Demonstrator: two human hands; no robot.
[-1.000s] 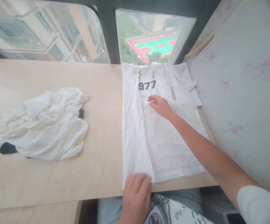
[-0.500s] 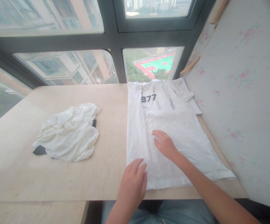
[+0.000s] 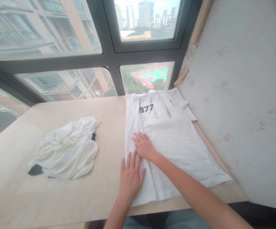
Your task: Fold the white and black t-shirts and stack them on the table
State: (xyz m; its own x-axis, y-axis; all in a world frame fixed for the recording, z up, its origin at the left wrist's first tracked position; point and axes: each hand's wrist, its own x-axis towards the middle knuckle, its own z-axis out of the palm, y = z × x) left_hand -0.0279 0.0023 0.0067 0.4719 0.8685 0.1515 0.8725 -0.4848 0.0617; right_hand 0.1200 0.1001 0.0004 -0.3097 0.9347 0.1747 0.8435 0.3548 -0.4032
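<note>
A white T-shirt [image 3: 176, 143] printed with "977" lies spread over the right part of the wooden surface, its left side folded inward in a long strip. My right hand [image 3: 144, 146] rests flat on that folded strip, fingers stretched out. Just below and to the left, my left hand [image 3: 131, 175] lies with fingers spread on the shirt's left edge. The fingertips of my left hand come close to my right hand. Neither hand grips the cloth.
A crumpled white garment [image 3: 66, 149] with dark parts lies on the left of the wooden surface [image 3: 109, 127]. Dark-framed windows [image 3: 111, 57] stand at the back. A flowered wall [image 3: 242, 105] borders the shirt on the right.
My right hand has moved left and down onto the folded strip. My left hand has spread its fingers and settled on the shirt's edge. The camera view has tilted up slightly.
</note>
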